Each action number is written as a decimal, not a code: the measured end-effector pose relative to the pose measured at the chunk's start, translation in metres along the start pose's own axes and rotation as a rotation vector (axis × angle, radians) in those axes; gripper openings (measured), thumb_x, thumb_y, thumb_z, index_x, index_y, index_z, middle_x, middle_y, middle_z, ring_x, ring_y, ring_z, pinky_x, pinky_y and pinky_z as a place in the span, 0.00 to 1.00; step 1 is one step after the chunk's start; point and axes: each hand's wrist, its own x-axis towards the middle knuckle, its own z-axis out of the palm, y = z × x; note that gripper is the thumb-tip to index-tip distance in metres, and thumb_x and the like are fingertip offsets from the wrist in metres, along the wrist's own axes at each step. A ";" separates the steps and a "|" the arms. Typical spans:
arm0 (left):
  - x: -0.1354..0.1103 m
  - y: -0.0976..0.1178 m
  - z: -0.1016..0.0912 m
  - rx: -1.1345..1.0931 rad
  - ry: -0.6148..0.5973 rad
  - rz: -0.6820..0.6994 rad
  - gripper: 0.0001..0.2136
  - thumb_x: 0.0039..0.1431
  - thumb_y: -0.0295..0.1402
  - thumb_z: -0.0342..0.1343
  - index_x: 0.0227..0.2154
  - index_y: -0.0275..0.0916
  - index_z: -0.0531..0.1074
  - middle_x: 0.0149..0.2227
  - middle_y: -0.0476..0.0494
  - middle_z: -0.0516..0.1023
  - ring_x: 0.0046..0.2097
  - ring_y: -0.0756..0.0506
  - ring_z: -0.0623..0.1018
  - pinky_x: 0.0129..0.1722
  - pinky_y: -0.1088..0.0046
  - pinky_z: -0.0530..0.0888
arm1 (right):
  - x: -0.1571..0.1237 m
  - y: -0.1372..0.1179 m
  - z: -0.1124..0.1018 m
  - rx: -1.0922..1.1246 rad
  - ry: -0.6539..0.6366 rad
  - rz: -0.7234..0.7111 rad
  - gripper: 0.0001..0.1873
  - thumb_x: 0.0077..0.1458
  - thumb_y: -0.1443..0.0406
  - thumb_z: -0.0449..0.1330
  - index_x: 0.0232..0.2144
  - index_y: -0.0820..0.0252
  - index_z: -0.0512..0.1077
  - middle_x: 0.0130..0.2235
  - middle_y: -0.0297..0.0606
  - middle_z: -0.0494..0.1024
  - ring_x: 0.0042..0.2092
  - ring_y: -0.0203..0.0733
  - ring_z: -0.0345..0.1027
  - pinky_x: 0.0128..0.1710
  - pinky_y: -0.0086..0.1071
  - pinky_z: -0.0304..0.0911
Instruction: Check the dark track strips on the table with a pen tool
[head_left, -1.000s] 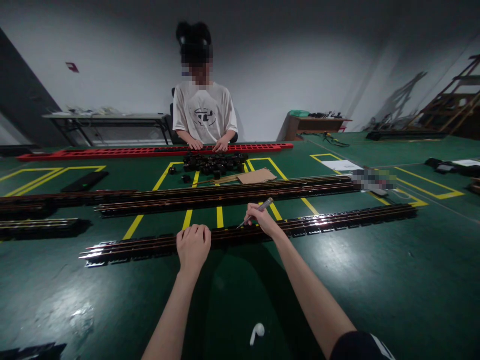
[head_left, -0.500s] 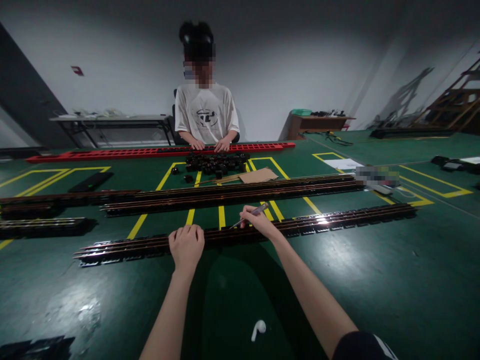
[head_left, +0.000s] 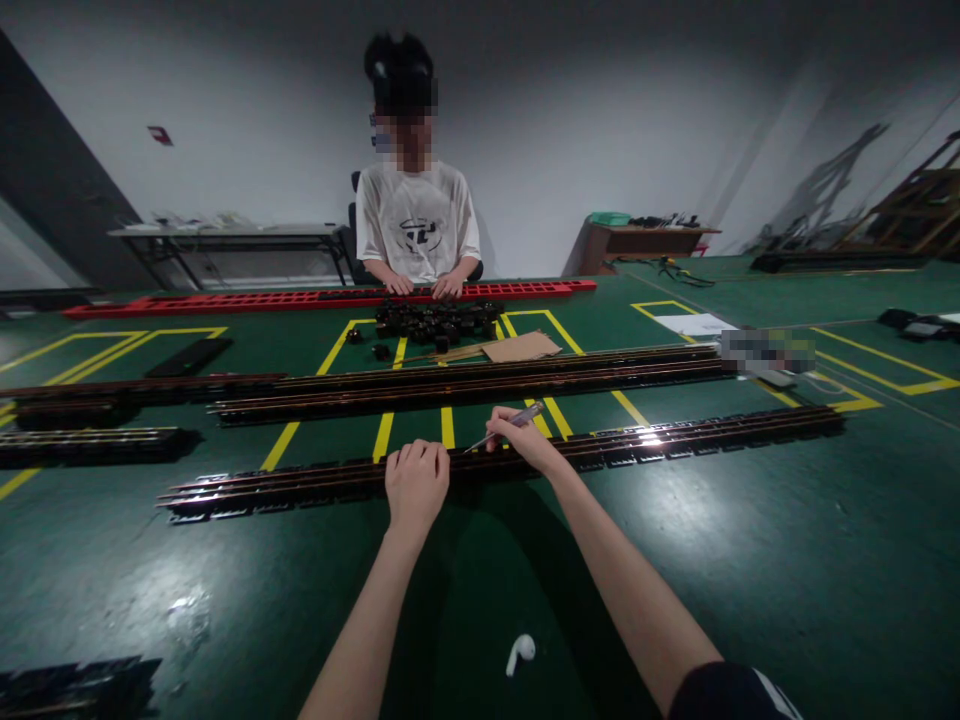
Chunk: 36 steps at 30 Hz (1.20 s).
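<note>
My left hand (head_left: 418,485) curls over a long black rail (head_left: 675,437) with copper-coloured strips, its fingers wrapped round the rail near the middle. In my right hand (head_left: 517,440) is a thin screwdriver (head_left: 531,412) with a translucent greyish handle, held like a pen. Its shaft slants down to the left, and the tip is at the rail close beside my left fingers. Whether the tip touches a screw is too small to tell.
Behind lies another long rail bundle (head_left: 600,372), with a cardboard piece (head_left: 523,347) and a heap of small black parts (head_left: 439,322) beyond. A person (head_left: 418,225) sits opposite at a red slotted frame (head_left: 540,290). A white earbud (head_left: 521,652) lies near me on the green table (head_left: 262,610).
My left hand has slid right along the rail, closer to the screwdriver tip. My right hand still holds the screwdriver in nearly the same place. The view has shifted slightly.
</note>
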 end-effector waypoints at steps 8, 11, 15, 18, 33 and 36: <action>0.002 -0.001 0.000 0.038 -0.026 -0.027 0.18 0.63 0.34 0.40 0.35 0.34 0.75 0.36 0.38 0.77 0.39 0.42 0.75 0.41 0.61 0.68 | -0.001 -0.001 -0.011 0.011 0.020 0.001 0.11 0.48 0.64 0.56 0.16 0.58 0.63 0.16 0.29 0.70 0.23 0.35 0.66 0.33 0.31 0.61; 0.002 -0.004 -0.001 0.050 -0.030 -0.036 0.18 0.63 0.34 0.39 0.34 0.34 0.75 0.35 0.37 0.77 0.38 0.42 0.75 0.41 0.62 0.68 | -0.002 -0.002 -0.013 -0.007 0.030 0.005 0.11 0.47 0.64 0.56 0.16 0.58 0.63 0.17 0.29 0.70 0.23 0.35 0.66 0.33 0.32 0.61; 0.002 -0.011 -0.002 0.049 -0.017 -0.044 0.18 0.63 0.35 0.39 0.33 0.34 0.75 0.35 0.37 0.77 0.38 0.42 0.75 0.41 0.62 0.68 | -0.002 -0.002 -0.016 -0.021 0.047 0.003 0.11 0.47 0.64 0.56 0.16 0.58 0.63 0.17 0.29 0.71 0.23 0.35 0.66 0.32 0.31 0.61; 0.001 -0.015 -0.002 0.066 0.019 -0.035 0.18 0.63 0.34 0.39 0.33 0.34 0.75 0.35 0.38 0.77 0.38 0.42 0.75 0.41 0.62 0.68 | -0.002 -0.001 -0.018 -0.004 0.061 0.004 0.10 0.46 0.65 0.56 0.16 0.58 0.63 0.16 0.29 0.70 0.22 0.35 0.65 0.31 0.31 0.60; 0.002 -0.016 0.000 0.041 0.021 -0.040 0.17 0.62 0.34 0.40 0.33 0.34 0.75 0.35 0.39 0.78 0.38 0.43 0.75 0.42 0.63 0.68 | -0.001 0.002 -0.022 -0.012 0.100 -0.009 0.12 0.46 0.65 0.55 0.14 0.58 0.63 0.15 0.29 0.69 0.21 0.34 0.64 0.30 0.30 0.59; 0.001 -0.016 -0.001 0.028 0.028 -0.044 0.17 0.61 0.33 0.40 0.33 0.34 0.75 0.35 0.39 0.78 0.38 0.44 0.75 0.42 0.63 0.69 | -0.001 0.003 -0.020 -0.017 0.121 -0.020 0.12 0.46 0.65 0.55 0.14 0.58 0.63 0.15 0.29 0.68 0.21 0.34 0.63 0.28 0.30 0.58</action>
